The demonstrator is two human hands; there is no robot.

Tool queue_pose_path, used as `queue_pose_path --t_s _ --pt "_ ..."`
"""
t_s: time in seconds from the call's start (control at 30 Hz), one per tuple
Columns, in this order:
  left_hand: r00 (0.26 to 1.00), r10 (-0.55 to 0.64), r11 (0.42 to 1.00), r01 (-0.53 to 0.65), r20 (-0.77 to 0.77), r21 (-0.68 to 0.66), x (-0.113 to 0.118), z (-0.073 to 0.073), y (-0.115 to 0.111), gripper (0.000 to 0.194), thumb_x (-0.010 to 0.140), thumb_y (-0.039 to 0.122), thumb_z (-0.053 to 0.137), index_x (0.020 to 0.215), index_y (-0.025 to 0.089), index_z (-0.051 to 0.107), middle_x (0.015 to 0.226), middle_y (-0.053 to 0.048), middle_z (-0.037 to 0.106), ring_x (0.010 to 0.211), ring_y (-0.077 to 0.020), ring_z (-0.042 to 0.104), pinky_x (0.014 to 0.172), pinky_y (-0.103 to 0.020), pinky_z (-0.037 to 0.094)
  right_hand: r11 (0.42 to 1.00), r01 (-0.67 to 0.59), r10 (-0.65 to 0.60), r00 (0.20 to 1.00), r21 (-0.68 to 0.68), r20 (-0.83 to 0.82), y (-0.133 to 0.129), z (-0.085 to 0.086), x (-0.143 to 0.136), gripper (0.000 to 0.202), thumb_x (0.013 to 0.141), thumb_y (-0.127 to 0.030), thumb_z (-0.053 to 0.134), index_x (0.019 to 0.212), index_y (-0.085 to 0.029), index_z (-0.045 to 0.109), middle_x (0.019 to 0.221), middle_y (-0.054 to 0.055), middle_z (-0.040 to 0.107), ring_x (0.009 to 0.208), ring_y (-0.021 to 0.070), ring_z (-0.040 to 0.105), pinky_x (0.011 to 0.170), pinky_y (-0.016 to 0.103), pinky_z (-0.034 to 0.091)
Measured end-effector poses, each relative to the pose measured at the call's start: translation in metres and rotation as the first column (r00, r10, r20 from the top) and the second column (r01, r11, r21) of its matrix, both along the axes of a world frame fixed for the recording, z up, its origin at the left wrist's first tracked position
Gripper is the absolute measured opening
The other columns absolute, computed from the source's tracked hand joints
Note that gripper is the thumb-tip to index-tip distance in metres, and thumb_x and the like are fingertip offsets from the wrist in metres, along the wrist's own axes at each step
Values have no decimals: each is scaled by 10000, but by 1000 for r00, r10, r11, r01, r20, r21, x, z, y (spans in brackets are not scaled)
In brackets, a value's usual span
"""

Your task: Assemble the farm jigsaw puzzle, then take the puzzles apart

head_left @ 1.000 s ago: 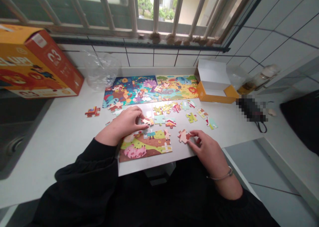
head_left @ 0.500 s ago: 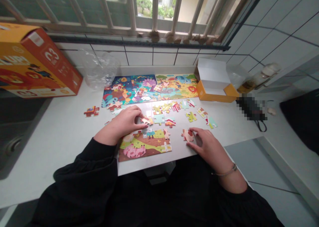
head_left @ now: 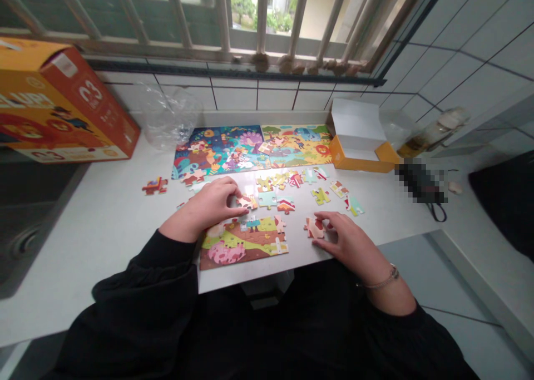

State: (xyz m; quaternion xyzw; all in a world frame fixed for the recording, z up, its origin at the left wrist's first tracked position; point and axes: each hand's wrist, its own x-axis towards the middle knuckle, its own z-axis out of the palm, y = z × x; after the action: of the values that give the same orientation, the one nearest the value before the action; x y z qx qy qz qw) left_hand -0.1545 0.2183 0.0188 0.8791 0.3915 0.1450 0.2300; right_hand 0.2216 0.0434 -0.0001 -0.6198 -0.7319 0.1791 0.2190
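My left hand (head_left: pixel 214 206) is closed, with thumb and forefinger around a cream and brown puzzle piece (head_left: pixel 247 202). Just below that hand lies a partly joined puzzle (head_left: pixel 250 238) showing a pink pig and green and brown ground. To its right, my right hand (head_left: pixel 348 236) pinches a pink and brown puzzle piece (head_left: pixel 314 227) on the table, between thumb and fingertips. Several loose pieces are spread above both hands, among them a red-roof piece (head_left: pixel 286 205), a pale blue piece (head_left: pixel 267 200) and a green piece (head_left: pixel 320 196).
Behind the loose pieces lie a blue completed puzzle (head_left: pixel 246 141) and a yellow one (head_left: pixel 304 146). An opened orange box (head_left: pixel 362 160), a bottle (head_left: pixel 434 132), crumpled clear plastic (head_left: pixel 169 116) and a large orange box (head_left: pixel 92 102) stand around. A red piece (head_left: pixel 154 186) lies far left.
Both hands stay almost where they were, each at the same piece. The right fingertips have shifted very slightly; the whole view has moved a little.
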Motion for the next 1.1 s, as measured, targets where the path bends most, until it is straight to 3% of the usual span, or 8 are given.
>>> queue_pose_path --t_s 0.17,0.23,0.3,0.4,0.53,0.83,1.1 --pt "1000 4 1000 -4 0 -4 0 0 0 317 864 498 902 930 232 743 1058 -83 697 1040 -301 662 941 -433 539 994 -104 105 994 30 -42 2 1 -2 506 975 -171 656 1472 -269 674 1372 118 780 1257 307 765 1110 541 643" --pt "1000 0 1000 1 9 -8 0 0 1 310 869 498 896 926 233 744 1059 -83 695 1034 -299 660 945 -434 538 992 -92 95 995 86 -32 2 1 -5 451 1022 -191 623 1465 -259 672 1418 136 760 1321 319 739 1156 559 618" --pt "1000 -5 1000 5 10 -9 -1 -1 1 308 875 499 891 924 232 744 1056 -83 692 1031 -297 659 952 -436 536 992 -30 29 1000 121 10 0 1 -8 411 1053 -282 674 1461 -235 668 1428 167 747 1342 356 721 1176 600 598" --pt "1000 -8 1000 8 1 -4 -1 -1 1 325 879 513 888 931 227 741 1052 -84 687 1031 -302 658 956 -440 535 993 57 -66 994 104 85 -4 -1 -10 513 1006 -376 800 1471 -213 655 1397 196 755 1278 406 736 1118 645 616" --pt "1000 -5 1000 5 -7 2 -1 -1 1 337 886 525 883 950 228 736 1063 -86 689 1042 -303 658 950 -434 536 997 55 -60 995 62 83 -7 -2 -10 553 990 -364 830 1490 -227 638 1386 180 767 1246 390 755 1083 610 638" --pt "1000 -9 1000 9 -7 9 -1 -2 2 330 871 499 901 932 222 730 1057 -86 689 1025 -297 659 925 -423 526 987 -158 158 987 9 30 19 3 -10 472 988 -285 837 1430 -243 674 1330 134 792 1201 331 776 1035 513 664" --pt "1000 3 1000 -3 -4 2 0 -1 0 335 879 503 892 951 219 730 1056 -84 693 1020 -291 661 922 -411 526 892 -445 447 894 81 -10 49 16 -33 278 1078 -221 743 1351 -272 727 1380 119 782 1276 281 750 1092 475 641"
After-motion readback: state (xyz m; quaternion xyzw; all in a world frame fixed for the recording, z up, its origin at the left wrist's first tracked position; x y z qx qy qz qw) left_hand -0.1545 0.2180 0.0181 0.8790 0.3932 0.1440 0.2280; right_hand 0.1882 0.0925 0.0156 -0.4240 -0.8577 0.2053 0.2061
